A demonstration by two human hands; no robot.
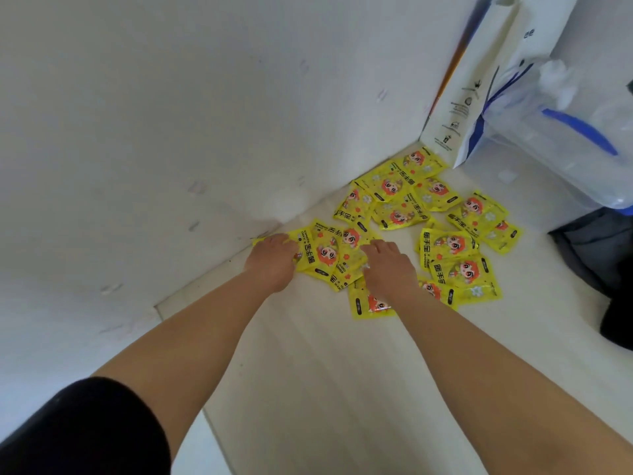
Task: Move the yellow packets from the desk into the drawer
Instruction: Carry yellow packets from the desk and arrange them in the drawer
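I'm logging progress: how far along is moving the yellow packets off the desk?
Done: nothing visibly; no drawer is in view. In hand: left hand and right hand rest on the nearest yellow packets, apparently gathering them. Left: the whole scatter lies on the desk by the wall.

Glossy plastic yellow packets, pale matt wood-grain desk, smooth paper bag

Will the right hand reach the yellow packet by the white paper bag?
Probably, with a stretch: that flat yellow packet lies uncovered beside the white paper bag, nothing blocking the right hand.
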